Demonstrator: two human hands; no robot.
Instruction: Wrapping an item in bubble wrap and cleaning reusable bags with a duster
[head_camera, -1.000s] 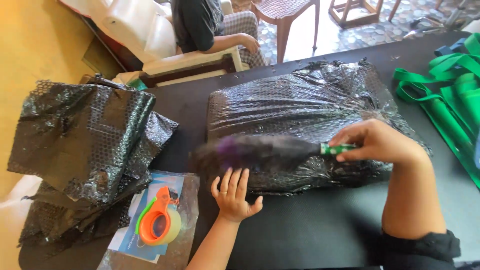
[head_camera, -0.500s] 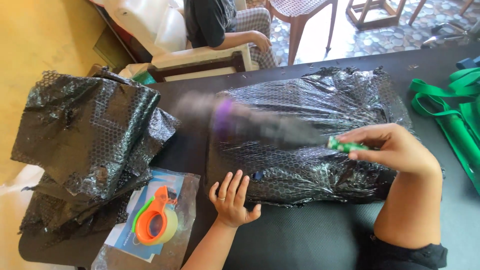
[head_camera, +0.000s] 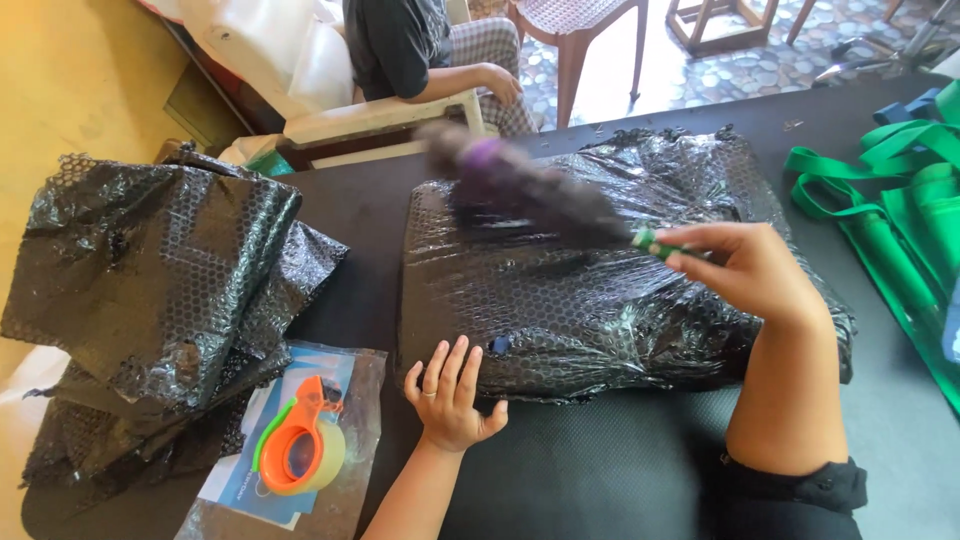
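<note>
Black matte tabletop (head_camera: 620, 470) | left hand (head_camera: 447, 395) flat, fingers spread, steadying black bubble-wrapped parcel (head_camera: 600, 290) | right hand (head_camera: 755, 270) closed around green-handled, dark purple feather duster (head_camera: 530, 190), blurred, probably mid-air above parcel | duster light, soft; grip the stiff handle.

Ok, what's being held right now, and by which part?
The right hand holds a dark feather duster by its green handle end. The left hand holds nothing; it rests flat on the black bubble-wrapped package.

Left hand (head_camera: 447, 395) bare, a thin ring on one finger; right hand (head_camera: 752, 270) bare too; black sleeve bunched behind its forearm.
</note>
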